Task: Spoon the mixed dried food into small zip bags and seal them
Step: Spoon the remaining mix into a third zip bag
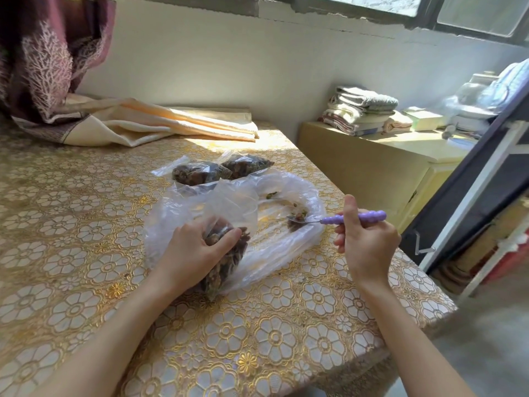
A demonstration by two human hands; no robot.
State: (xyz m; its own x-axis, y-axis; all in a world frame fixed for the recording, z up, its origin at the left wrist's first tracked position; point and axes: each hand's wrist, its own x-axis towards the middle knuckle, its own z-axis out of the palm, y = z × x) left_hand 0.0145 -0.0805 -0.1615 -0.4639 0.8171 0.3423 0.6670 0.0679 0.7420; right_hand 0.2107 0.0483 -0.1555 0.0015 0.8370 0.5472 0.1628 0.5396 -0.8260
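Your hands: left hand point(197, 250) grips a filled small zip bag point(226, 253) upright, keeping its mouth accessible; right hand point(363, 239) pinches the purple spoon point(337, 218), its bowl scraping remnants inside the large clear bag point(289, 213) between them. Beyond: two filled zip bags point(223, 169) set aside on the worktop point(86, 224).

No readable text, label, brand, number or sign appears anywhere in the scene; the bags, spoon, worktop cover and far folded linens carry only patterns, no lettering.
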